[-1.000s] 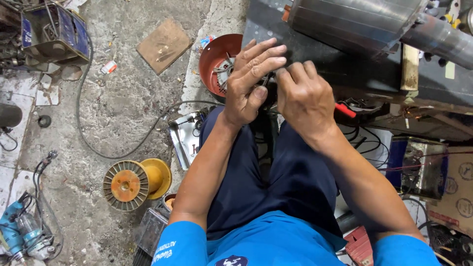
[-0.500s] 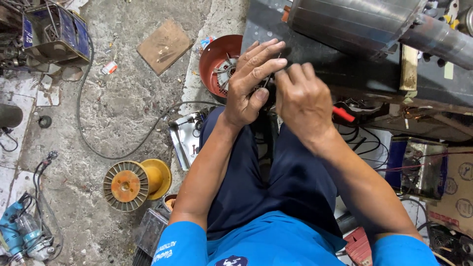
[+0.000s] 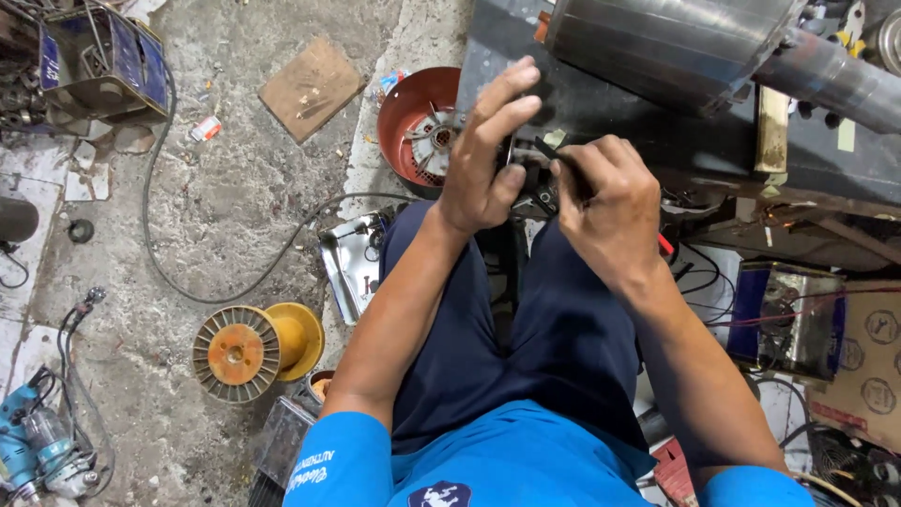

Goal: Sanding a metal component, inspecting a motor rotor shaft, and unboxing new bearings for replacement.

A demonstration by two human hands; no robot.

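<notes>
My left hand [image 3: 485,155] and my right hand [image 3: 605,202] meet over a small dark part [image 3: 533,178] held above my knees, at the edge of a dark workbench [image 3: 610,113]. The left hand's thumb and palm press on the part while its fingers stretch up and apart. The right hand's fingers are curled, pinching the part from the right side. Most of the part is hidden between the hands. A red bowl-shaped cover [image 3: 413,127] holding a grey finned piece lies just left of the left hand.
A large metal cylinder [image 3: 676,47] lies on the bench behind the hands. On the concrete floor lie a yellow wire spool [image 3: 253,349], a black cable [image 3: 216,272], a wooden board [image 3: 312,87], a blue metal box [image 3: 99,61] and a power drill [image 3: 33,451].
Both hands stayed together on the small part. The left hand's fingers stretched up a little and the right hand shifted slightly around the part.
</notes>
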